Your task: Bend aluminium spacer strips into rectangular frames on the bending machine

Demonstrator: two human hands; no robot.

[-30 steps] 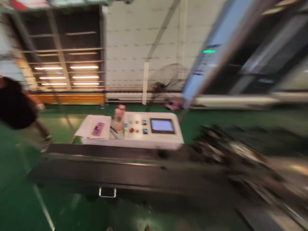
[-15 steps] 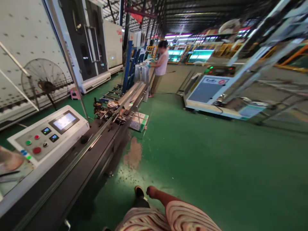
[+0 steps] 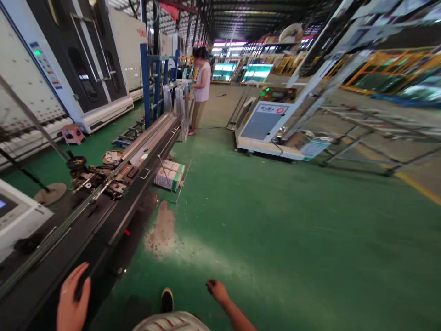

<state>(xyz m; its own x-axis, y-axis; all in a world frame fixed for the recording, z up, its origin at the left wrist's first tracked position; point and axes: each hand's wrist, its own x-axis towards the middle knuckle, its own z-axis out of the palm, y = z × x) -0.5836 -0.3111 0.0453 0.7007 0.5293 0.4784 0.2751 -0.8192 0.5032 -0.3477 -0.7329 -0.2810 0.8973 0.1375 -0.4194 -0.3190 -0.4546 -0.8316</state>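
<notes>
My left hand (image 3: 71, 299) rests flat, fingers spread, on the black edge of a long machine bed (image 3: 103, 202) that runs away from me on the left. My right hand (image 3: 216, 289) hangs loose over the green floor beside my leg, fingers curled, holding nothing. A metal rail lies along the top of the bed, and a cluster of dark mechanical parts (image 3: 99, 177) sits on it farther ahead. The corner of a white control panel (image 3: 17, 216) shows at the left edge.
A person in a white top (image 3: 201, 85) stands at the far end of the machine by a blue rack (image 3: 151, 82). A small box (image 3: 168, 174) lies on the floor by the bed. A white machine (image 3: 268, 126) and slanted metal frames stand to the right.
The view has swung right, from the control panel to along the machine bed and down the hall. My left hand has come to rest on the bed's edge, and my right hand has come into view.
</notes>
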